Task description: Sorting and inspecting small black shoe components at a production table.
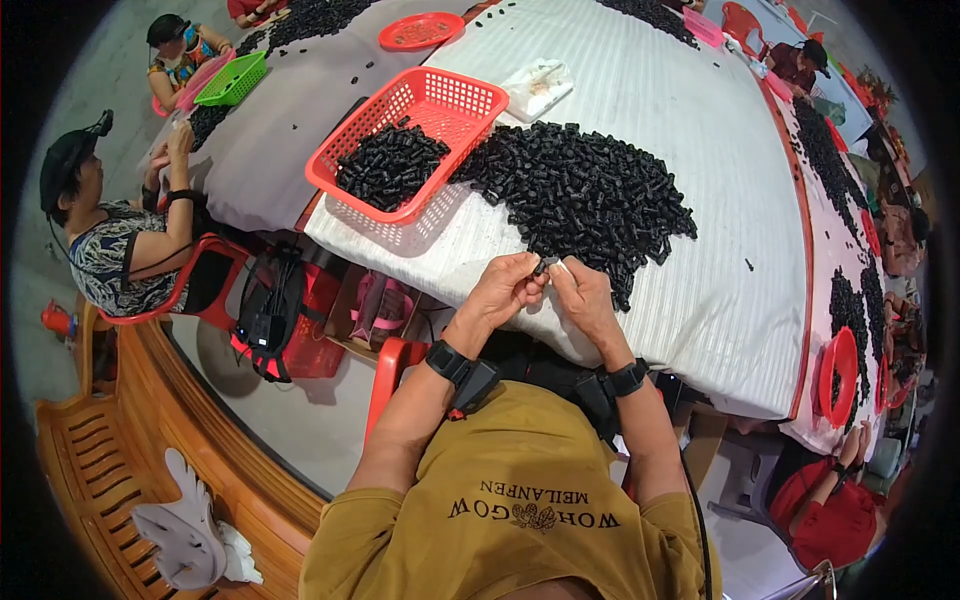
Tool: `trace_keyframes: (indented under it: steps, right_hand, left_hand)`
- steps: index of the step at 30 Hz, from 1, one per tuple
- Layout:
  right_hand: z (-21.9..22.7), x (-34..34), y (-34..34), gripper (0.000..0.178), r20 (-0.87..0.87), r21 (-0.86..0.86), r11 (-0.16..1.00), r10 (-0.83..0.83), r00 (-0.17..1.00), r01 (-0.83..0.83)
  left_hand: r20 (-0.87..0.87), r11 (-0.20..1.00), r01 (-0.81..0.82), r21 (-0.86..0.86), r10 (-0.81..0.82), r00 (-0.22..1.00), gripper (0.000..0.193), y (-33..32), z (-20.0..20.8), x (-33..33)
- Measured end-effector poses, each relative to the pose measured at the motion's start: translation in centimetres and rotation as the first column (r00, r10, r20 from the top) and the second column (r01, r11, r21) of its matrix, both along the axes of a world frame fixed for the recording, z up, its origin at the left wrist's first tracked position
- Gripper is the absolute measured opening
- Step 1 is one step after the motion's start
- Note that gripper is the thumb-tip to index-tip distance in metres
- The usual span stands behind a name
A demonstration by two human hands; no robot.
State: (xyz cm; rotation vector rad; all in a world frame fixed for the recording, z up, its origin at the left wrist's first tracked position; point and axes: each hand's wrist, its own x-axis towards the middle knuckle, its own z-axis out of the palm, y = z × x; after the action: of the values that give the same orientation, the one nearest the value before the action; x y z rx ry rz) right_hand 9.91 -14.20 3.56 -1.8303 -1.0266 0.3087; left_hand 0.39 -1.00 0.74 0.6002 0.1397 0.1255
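A: What does the left hand [503, 290] hold?
B: Its thumb and fingertips are pinched closed on a small black piece [542, 267].

A: And the right hand [588, 302]?
B: Its thumb and bent fingers are right beside that piece; I cannot tell whether they grip it too.

A: What lies just beyond the fingers?
B: A wide heap of short black pieces [590, 195], spread over a white striped cloth [745, 170].

A: And to their left?
B: Beyond and left of the fingers stands a red basket [465, 97] with holes in its walls, partly filled with loose black pieces [390, 165]. Farther beyond the fingers, beside the basket, lies a crumpled white wad [540, 88].

A: To their right?
B: One stray black piece [749, 265], well apart from the heap.
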Motion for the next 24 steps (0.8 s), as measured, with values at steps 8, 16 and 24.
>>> trace_keyframes:
  steps: [8,16,24]
  right_hand:
    - [0.27,-0.3,0.01,0.024,-0.042,0.025,1.0,0.017,0.999,-0.016]
    - [-0.17,0.06,0.0,0.027,0.004,0.008,0.999,0.051,0.999,-0.051]
    - [0.45,-0.44,0.11,0.025,-0.037,0.059,0.998,-0.004,0.999,0.006]
  left_hand:
    - [-0.03,1.0,-0.027,0.012,0.027,0.999,0.02,0.06,-0.25,0.06]
    - [-0.016,0.999,-0.022,0.038,0.023,1.0,0.02,0.18,-0.74,0.23]
    - [-0.037,1.0,-0.02,0.013,0.021,0.999,0.018,-0.03,0.02,0.05]
